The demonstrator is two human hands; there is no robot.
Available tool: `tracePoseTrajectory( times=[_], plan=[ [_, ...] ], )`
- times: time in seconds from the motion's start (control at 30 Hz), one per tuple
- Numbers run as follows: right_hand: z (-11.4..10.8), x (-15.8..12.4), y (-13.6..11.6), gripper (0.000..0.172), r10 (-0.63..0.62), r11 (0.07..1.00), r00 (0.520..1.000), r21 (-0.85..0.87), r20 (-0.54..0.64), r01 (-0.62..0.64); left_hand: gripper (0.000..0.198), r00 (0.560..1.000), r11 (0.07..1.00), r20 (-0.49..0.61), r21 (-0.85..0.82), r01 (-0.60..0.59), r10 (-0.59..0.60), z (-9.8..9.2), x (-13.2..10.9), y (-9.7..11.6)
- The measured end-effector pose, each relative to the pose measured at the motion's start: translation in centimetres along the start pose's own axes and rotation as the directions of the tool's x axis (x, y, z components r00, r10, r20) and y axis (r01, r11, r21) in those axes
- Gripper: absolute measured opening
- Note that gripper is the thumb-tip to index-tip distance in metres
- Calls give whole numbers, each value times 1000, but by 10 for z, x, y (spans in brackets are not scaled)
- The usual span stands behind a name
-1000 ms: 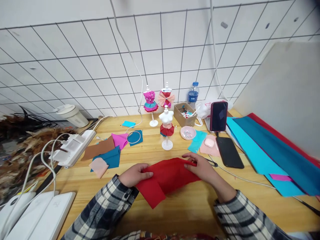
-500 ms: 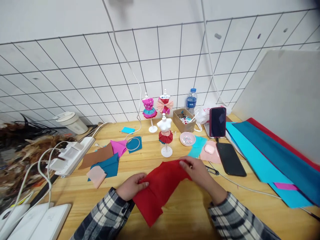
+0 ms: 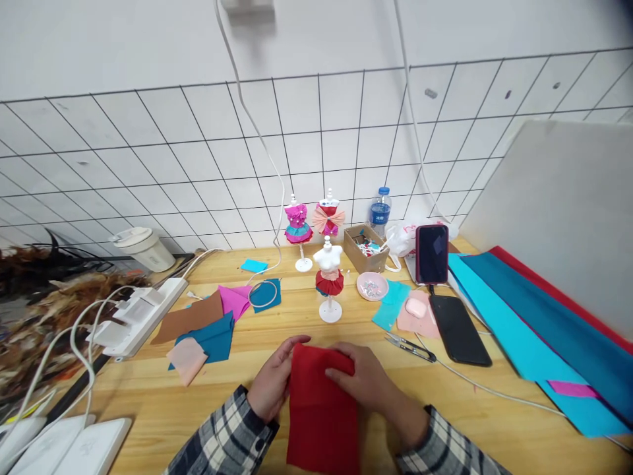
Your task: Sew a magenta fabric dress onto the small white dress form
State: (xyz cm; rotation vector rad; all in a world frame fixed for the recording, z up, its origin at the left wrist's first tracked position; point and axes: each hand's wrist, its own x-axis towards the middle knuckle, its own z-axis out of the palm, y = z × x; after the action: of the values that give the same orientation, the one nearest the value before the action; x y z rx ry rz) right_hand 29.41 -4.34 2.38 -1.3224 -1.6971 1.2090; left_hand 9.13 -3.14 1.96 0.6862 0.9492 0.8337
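A piece of red fabric (image 3: 322,409) hangs upright between my hands, near the front of the wooden table. My right hand (image 3: 368,382) grips its upper right part, thumb on the front and fingers behind. At the upper left edge my left hand (image 3: 277,376) holds it, with some fingers hidden behind the fabric. Just beyond stands a small white dress form (image 3: 328,258) wearing a gathered red skirt (image 3: 330,284). Thread snips (image 3: 410,346) lie to the right of my right hand.
Two dressed mini forms, one in a pink top (image 3: 297,216), stand behind. A cardboard box (image 3: 364,249), bead dish (image 3: 372,286), bottle (image 3: 380,210) and phone (image 3: 461,330) are to the right. Fabric scraps (image 3: 212,335) and a power strip (image 3: 148,316) lie left.
The red fabric has gone from stretched out sideways to hanging narrower and upright. My right hand has come in toward the left hand, and both are closer together. The snips now show fully.
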Motion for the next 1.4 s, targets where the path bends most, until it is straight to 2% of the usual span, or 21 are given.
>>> tracePoseTrajectory(
  times=[0.07, 0.13, 0.2, 0.27, 0.3, 0.33, 0.4, 0.47, 0.57, 0.63, 0.7, 0.73, 0.77, 0.83, 0.9, 0.93, 0.97, 1.03, 1.17, 1.3, 1.4],
  plan=[
    [2, 0, 1, 29, 57, 997, 974, 63, -218, -45, 65, 996, 999, 74, -14, -46, 47, 0, -2, -6],
    [1, -2, 4, 28, 66, 994, 906, 108, -417, -23, 82, 985, 979, 120, 150, -139, 122, -4, -4, -10],
    [-1, -8, 6, 26, 20, 997, 821, 67, -571, 23, 90, 960, 853, -28, 466, -236, 280, -10, -6, -12],
    [0, -14, 8, 25, -50, 998, 751, -11, -659, 56, 73, 875, 681, -206, 711, -174, 438, -16, -11, -12],
    [1, -16, 8, 24, -75, 997, 738, -35, -671, 70, 62, 869, 647, -229, 752, -128, 439, -17, -13, -12],
    [3, -18, 8, 23, -85, 996, 745, -37, -661, 81, 55, 908, 661, -193, 742, -113, 372, -17, -16, -12],
    [10, -18, 6, 24, -51, 996, 813, 35, -581, 87, 58, 985, 788, 33, 596, -156, 169, -11, -21, -17],
    [19, -16, 3, 28, 27, 985, 895, 167, -446, 54, 69, 968, 921, 202, 327, -213, 152, 2, -24, -25],
    [35, -14, 4, 36, 112, 947, 962, 321, -249, -27, 59, 975, 975, 18, 14, -221, 221, 20, -24, -36],
    [41, -14, 9, 45, 135, 923, 985, 374, -111, -85, 52, 965, 976, -154, -20, -219, 213, 21, -23, -31],
    [43, -14, 15, 53, 125, 914, 992, 389, 2, -116, 51, 878, 940, -341, 189, -285, 335, 7, -24, -12],
    [41, -14, 18, 55, 109, 920, 994, 375, 30, -112, 51, 781, 870, -419, 384, -310, 463, -5, -26, 3],
    [39, -12, 21, 54, 93, 935, 995, 341, 36, -99, 49, 675, 746, -435, 612, -263, 596, -21, -29, 21],
    [33, -9, 24, 46, 73, 970, 997, 233, 16, -74, 43, 591, 627, -418, 753, -201, 690, -57, -35, 58],
    [28, -5, 25, 37, 73, 989, 997, 125, 30, -77, 43, 696, 182, -196, 979, 94, 691, -92, -36, 91],
    [27, -4, 26, 35, 68, 994, 997, 83, 48, -72, 47, 742, 7, -181, 973, 231, 646, -107, -34, 103],
    [26, -3, 25, 34, 55, 997, 996, 50, 65, -59, 54, 784, -123, -199, 936, 329, 588, -119, -31, 112],
    [26, -2, 25, 33, 24, 1000, 996, 9, 88, -25, 72, 800, -260, -193, 880, 397, 568, -133, -21, 123],
    [26, -2, 25, 31, 4, 1000, 997, 10, 72, -5, 51, 830, -336, -91, 886, 320, 550, -133, 15, 125],
    [23, -2, 24, 29, -9, 999, 998, 35, 60, 7, 45, 833, -333, -153, 866, 372, 532, -126, 54, 117],
    [22, -2, 25, 28, -26, 999, 998, 47, 58, 24, 36, 816, -317, -193, 853, 413, 544, -127, 66, 116]
  ],
)
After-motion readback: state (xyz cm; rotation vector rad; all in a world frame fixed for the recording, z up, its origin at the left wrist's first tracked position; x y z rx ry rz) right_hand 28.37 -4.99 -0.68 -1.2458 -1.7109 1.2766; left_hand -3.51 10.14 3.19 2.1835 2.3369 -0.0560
